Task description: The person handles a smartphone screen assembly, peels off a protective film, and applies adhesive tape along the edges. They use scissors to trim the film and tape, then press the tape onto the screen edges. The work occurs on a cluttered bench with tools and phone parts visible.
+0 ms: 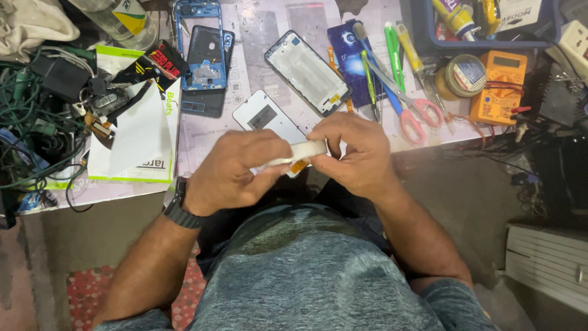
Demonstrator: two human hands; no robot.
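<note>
Two hands hold one white strip above the table edge.
The left hand (236, 171) and the right hand (355, 153) both pinch closed on the white strip (303, 150), just in front of a white phone panel (266, 116) on the table (202, 141); red scissors (407, 110) lie near.

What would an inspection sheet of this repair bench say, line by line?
Surface: pale work mat, crowded.
Job's things: white strip-like part held between both hands; what it is, unclear.
Clutter: white phone frame, blue phone frame, red-handled scissors, orange multimeter.
Grippers: left hand and right hand both pinch the part.
Cables: green tangle at the bench's left edge.
Surroundings: white slatted unit beside the person.
</note>
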